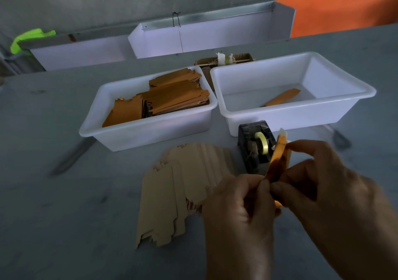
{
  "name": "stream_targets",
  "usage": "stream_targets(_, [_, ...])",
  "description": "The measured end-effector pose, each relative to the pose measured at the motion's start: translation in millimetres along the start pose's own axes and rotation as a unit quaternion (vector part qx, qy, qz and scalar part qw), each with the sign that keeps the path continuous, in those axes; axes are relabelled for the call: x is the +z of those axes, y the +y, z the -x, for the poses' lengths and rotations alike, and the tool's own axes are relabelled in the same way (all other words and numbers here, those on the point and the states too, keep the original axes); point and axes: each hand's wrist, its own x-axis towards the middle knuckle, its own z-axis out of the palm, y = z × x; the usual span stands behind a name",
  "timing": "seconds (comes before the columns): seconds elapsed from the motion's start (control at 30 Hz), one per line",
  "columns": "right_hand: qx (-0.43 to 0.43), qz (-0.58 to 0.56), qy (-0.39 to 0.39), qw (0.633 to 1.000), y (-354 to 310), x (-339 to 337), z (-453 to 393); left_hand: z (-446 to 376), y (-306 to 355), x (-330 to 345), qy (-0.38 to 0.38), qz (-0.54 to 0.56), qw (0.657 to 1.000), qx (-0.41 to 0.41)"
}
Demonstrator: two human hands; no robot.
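I am pinching the folded cardboard blank [277, 161] above the near edge of the desk [64, 215], my left hand [239, 211] at its lower end and my right hand [323, 189] on its side. It is looking light, thin and easy to crease, so I am gripping close to the fold.

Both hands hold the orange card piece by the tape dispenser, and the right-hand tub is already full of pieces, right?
Not quite. In the head view the right-hand tub holds just one piece; the left-hand tub is the full one.

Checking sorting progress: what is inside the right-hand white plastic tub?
One flat orange-brown cardboard piece lies on the floor of the white plastic tub; the near wall hides the floor's front edge.
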Motion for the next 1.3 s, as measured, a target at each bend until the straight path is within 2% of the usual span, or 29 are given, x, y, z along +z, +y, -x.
stream_targets(0.07, [0.002, 0.015, 0.003, 1.0, -0.8, 2.3, 0.5, 2.2, 1.4, 1.1, 0.02, 0.012, 1.0, 0.009])
stream_targets(0.2, [-0.001, 0.064, 0.016, 0.998, 2.5, 2.4, 2.1, 3.1, 2.2, -3.0, 0.028, 0.06, 0.997, -0.04])
stream_targets(0.27, [0.028, -0.01, 0.004, 1.0, 6.2, 2.0, -0.1, 1.7, 5.2, -5.8, 0.02, 0.061, 0.997, -0.052])
stream_targets(0.37, [0.093, -0.229, -0.111, 0.963, 13.5, 1.2, -4.1, 0.1, 9.5, -8.6, -0.004, 0.056, 0.996, -0.074])
stream_targets(0.43, [0.101, -0.249, -0.15, 0.952, 18.3, 3.4, -3.8, -0.3, 9.7, -11.4, -0.017, 0.067, 0.993, -0.093])
stream_targets(0.53, [0.099, -0.266, -0.159, 0.945, 24.5, 9.8, -5.7, -3.2, 6.5, -18.0, -0.045, 0.094, 0.983, -0.149])
stream_targets(0.67, [0.105, -0.339, -0.219, 0.909, 25.3, 13.3, -17.0, -6.6, 3.3, -34.2, -0.109, 0.121, 0.964, -0.21])
stream_targets(0.7, [0.115, -0.36, -0.223, 0.899, 25.2, 12.2, -22.2, -8.2, 1.7, -39.2, -0.128, 0.1, 0.965, -0.204])
stream_targets(0.77, [0.136, -0.39, -0.186, 0.892, 26.4, 7.9, -39.3, -10.6, -3.1, -50.1, -0.097, 0.024, 0.982, -0.159])
stream_targets(0.83, [0.136, -0.394, -0.124, 0.9, 29.0, -0.1, -67.8, -13.8, -9.9, -64.9, 0.024, -0.099, 0.992, -0.068])
stream_targets(0.9, [0.135, -0.398, -0.073, 0.905, 29.2, -5.9, -102.6, -16.5, -22.9, -78.7, 0.108, -0.275, 0.955, -0.011])
stream_targets(0.93, [0.141, -0.404, -0.051, 0.902, 31.3, -5.5, -120.6, -17.5, -28.7, -84.0, 0.105, -0.367, 0.924, -0.035])
stream_targets(1.0, [0.167, -0.424, -0.015, 0.89, 37.2, 0.6, -156.5, -17.2, -46.7, -94.6, 0.048, -0.49, 0.863, -0.117])
stream_targets(1.07, [0.2, -0.445, -0.001, 0.873, 40.3, 7.9, -183.9, -16.6, -57.8, -99.4, -0.002, -0.542, 0.826, -0.157])
stream_targets(1.17, [0.254, -0.439, -0.002, 0.862, 40.4, 10.4, -201.6, -18.3, -64.7, -100.4, -0.039, -0.577, 0.8, -0.158])
stream_targets(1.23, [0.232, -0.356, -0.005, 0.905, 35.1, 8.4, -197.2, -20.3, -66.7, -100.4, -0.038, -0.563, 0.81, -0.16])
stream_targets(1.3, [0.169, -0.284, 0.026, 0.943, 23.4, 3.1, -178.8, -20.9, -60.4, -101.2, -0.001, -0.526, 0.833, -0.173])
